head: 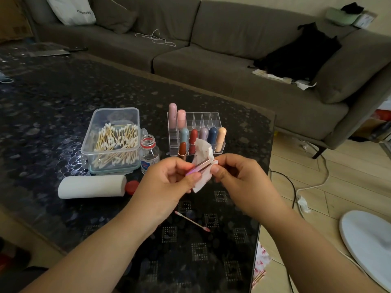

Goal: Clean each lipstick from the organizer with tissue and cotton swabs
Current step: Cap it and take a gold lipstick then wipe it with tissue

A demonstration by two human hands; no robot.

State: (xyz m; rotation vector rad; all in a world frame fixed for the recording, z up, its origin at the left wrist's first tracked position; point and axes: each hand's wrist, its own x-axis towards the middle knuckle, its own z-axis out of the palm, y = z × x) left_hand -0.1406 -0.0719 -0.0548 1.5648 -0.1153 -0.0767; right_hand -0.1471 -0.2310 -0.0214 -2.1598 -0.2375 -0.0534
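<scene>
My left hand [169,178] grips the pink base of an uncapped lipstick [200,167] with a rose-gold tube. A white tissue [203,153] is wrapped around the lipstick's far end, and my right hand [234,172] pinches the tissue there. Behind the hands stands a clear acrylic organizer [208,119] holding several capped lipsticks in pink, blue, red, lilac, navy and peach. An uncapped brown-red lipstick [182,149] stands upright in front of the organizer. A used cotton swab [191,221] with pink-stained tips lies on the table below my hands.
A clear box of cotton swabs [113,140] sits left of the organizer, with an open small glass bottle [149,153] and its red cap [131,187] beside it. A tissue roll [92,186] lies in front. The dark glass table [63,102] ends at right; a sofa [232,60] runs behind.
</scene>
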